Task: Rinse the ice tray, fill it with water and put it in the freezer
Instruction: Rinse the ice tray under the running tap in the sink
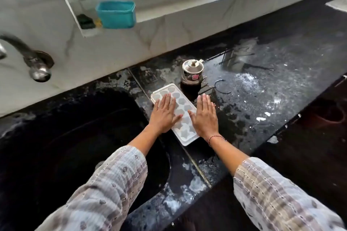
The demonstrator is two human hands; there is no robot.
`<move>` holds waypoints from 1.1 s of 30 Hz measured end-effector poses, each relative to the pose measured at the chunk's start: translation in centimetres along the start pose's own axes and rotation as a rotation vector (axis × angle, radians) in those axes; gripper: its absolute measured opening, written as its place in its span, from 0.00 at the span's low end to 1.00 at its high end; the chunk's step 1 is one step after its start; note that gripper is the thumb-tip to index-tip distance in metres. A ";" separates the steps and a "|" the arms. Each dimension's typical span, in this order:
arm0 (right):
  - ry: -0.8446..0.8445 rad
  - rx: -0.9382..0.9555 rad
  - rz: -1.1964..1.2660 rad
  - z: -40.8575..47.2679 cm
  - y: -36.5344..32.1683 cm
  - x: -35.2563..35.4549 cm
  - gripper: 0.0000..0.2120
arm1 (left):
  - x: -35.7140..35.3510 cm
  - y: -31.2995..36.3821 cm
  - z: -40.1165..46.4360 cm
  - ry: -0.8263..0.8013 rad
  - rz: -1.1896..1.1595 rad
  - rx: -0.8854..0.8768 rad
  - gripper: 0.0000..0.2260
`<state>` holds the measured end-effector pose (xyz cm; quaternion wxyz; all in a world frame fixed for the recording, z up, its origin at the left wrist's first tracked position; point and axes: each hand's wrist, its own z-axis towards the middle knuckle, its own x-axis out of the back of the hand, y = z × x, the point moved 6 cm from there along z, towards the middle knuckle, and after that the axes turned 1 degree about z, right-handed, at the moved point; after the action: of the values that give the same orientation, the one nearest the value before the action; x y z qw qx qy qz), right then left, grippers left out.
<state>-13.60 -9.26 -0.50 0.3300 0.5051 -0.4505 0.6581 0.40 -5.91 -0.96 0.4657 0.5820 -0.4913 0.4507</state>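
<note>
On the black stone counter (244,99), just right of the dark sink (75,137), lies the white ice tray (180,107), set at a slant with its shaped cells facing up. Both hands are flat, fingers straight and close together: the left hand (165,114) rests palm-down on the tray's left half, while the right hand (204,116) lies along the tray's right edge (its thumb reaches onto the tray, the palm seems to sit mostly on the counter). Just behind the tray stands a small lidded metal pot (192,71). A curved tap (28,58) juts from the marble wall at left, and a teal tub (116,14) sits on the window ledge beside a dark sponge (85,21).
</note>
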 end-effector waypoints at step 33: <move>-0.296 0.334 0.480 5.3 -13.0 3.4 0.07 | 3.9 -18.6 -10.4 0.232 -1.161 0.615 0.12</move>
<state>-1.02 -9.31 6.56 0.0089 0.5218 -0.4854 0.7014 18.58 5.27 2.67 0.4953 0.8061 0.1061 0.3061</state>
